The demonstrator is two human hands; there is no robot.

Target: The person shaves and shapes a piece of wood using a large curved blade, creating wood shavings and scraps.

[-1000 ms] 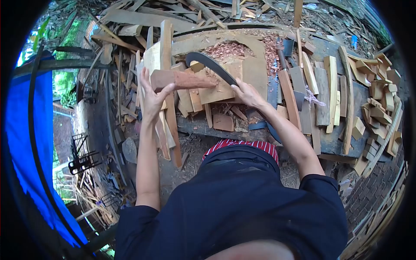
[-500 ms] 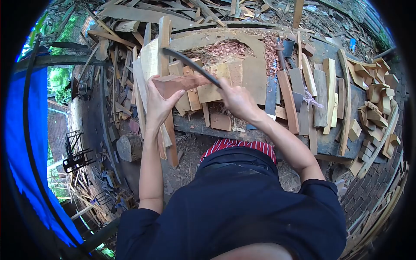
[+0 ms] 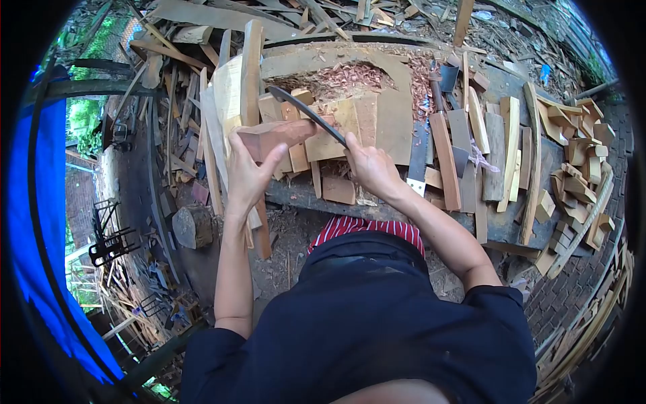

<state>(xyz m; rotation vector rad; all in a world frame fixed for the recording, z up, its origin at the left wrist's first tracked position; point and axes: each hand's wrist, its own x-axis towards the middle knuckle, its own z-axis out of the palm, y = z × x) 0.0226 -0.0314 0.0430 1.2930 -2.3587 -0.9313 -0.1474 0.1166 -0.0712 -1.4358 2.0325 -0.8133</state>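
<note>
My left hand [image 3: 250, 176] grips the wide left end of a reddish-brown wood piece [image 3: 274, 138], its thumb pressed on the near side. My right hand [image 3: 372, 168] is closed round the handle end of a long dark blade [image 3: 311, 114], which slants up to the left. The blade crosses over the narrow right end of the wood piece; whether they touch is unclear. Beneath lies a pale wood block [image 3: 346, 124] on the workbench [image 3: 303, 200]. My right fingers hide the handle.
Reddish shavings [image 3: 350, 77] lie behind the block. To the right are a saw blade [image 3: 418, 158], long wood strips [image 3: 509, 151] and a pile of cut blocks [image 3: 582, 155]. A log [image 3: 193, 227] stands at the left, near a blue tarp [image 3: 40, 222].
The blade has tilted a little, its far tip now lower and further right. The wood piece and my left hand have shifted slightly, and the whole view has moved a little.
</note>
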